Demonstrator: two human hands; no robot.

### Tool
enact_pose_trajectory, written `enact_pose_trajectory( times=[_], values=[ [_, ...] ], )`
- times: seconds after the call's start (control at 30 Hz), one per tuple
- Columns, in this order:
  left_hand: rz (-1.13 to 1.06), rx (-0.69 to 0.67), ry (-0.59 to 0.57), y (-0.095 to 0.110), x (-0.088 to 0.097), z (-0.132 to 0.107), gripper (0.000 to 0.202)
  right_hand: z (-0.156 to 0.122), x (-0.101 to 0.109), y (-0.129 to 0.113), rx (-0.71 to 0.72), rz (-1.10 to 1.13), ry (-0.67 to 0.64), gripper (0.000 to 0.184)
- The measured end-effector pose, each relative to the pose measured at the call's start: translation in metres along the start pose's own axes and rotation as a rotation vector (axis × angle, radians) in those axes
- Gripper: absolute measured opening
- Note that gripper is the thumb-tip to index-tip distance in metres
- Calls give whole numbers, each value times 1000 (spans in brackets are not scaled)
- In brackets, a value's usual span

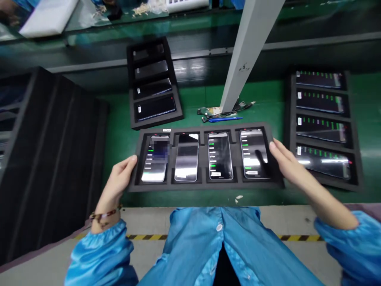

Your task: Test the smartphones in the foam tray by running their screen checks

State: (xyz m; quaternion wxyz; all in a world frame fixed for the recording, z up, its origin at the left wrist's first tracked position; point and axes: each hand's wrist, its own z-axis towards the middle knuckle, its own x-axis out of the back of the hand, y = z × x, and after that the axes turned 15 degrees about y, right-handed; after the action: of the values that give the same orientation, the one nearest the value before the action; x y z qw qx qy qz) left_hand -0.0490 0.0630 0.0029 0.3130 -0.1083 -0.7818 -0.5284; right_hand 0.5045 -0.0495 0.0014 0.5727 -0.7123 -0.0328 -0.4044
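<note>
Between my two hands is a black foam tray [203, 159] with several smartphones lying face up in its slots. My left hand [120, 174] grips its left end, thumb on the rim. Around the right end closes my right hand [284, 159], its lower fingers hidden by the tray. Lists with white and green lines show on the leftmost phone [154, 169], the third phone [220, 155] and the rightmost phone [253, 149]. The second phone [187, 157] has a mostly dark screen with reflections.
A foam tray of dark phones [154, 121] lies behind mine. Another phone-filled tray [355, 159] is at the right. Tall black foam stacks [59, 159] stand at the left. A grey post [250, 51] rises behind, with a blue pen [225, 118] and cables [245, 105] at its foot.
</note>
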Motion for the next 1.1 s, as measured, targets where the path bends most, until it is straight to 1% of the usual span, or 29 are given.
enact_pose_trajectory(
  times=[0.07, 0.1, 0.13, 0.17, 0.2, 0.23, 0.27, 0.33, 0.37, 0.43, 0.5, 0.6, 0.67, 0.7, 0.77, 0.8, 0.83, 0.93, 0.97, 1.03, 1.1],
  values=[
    [46, -132, 117, -12, -8, -7, 65, -14, -12, 1, 16, -25, 85, 71],
    [81, -232, 205, -16, -12, -13, 62, -20, -16, 2, 68, -37, 157, 70],
    [119, -356, 294, -17, -15, -19, 58, -25, -19, 3, 144, -43, 221, 68],
    [153, -491, 364, -17, -18, -25, 54, -30, -20, 4, 234, -47, 253, 65],
    [188, -618, 394, -17, -21, -30, 50, -34, -20, 6, 320, -53, 241, 60],
    [224, -726, 378, -15, -23, -35, 47, -37, -19, 7, 393, -65, 195, 57],
    [265, -821, 334, -14, -24, -39, 45, -40, -17, 8, 451, -85, 139, 53],
    [349, -961, 245, -11, -24, -43, 40, -45, -13, 9, 534, -138, 75, 44],
    [370, -1013, 232, -9, -25, -44, 34, -47, -11, 9, 568, -152, 80, 39],
    [354, -1099, 245, -3, -29, -47, 24, -49, -12, 3, 646, -146, 111, 33],
    [305, -1153, 246, 6, -36, -49, 24, -50, -21, -9, 753, -133, 71, 33],
    [255, -1182, 214, 21, -50, -52, 36, -52, -42, -33, 870, -156, -106, 47],
    [247, -1149, 216, 26, -55, -51, 37, -54, -53, -43, 900, -151, -197, 50],
    [250, -1115, 225, 26, -56, -49, 37, -55, -55, -44, 909, -130, -223, 48],
    [268, -1032, 247, 23, -54, -46, 35, -57, -52, -40, 916, -60, -245, 44],
    [275, -996, 258, 20, -52, -45, 35, -57, -47, -35, 906, -31, -232, 44],
    [276, -965, 273, 17, -50, -44, 34, -56, -41, -28, 875, -17, -190, 43],
    [249, -887, 350, 13, -47, -43, 31, -51, -24, -10, 710, -62, 33, 44],
    [239, -860, 382, 13, -47, -43, 30, -49, -21, -5, 667, -93, 85, 44],
    [236, -812, 443, 14, -49, -43, 32, -46, -17, 1, 645, -142, 110, 41],
    [254, -790, 472, 15, -50, -43, 32, -45, -16, 4, 680, -159, 83, 36]
  ],
)
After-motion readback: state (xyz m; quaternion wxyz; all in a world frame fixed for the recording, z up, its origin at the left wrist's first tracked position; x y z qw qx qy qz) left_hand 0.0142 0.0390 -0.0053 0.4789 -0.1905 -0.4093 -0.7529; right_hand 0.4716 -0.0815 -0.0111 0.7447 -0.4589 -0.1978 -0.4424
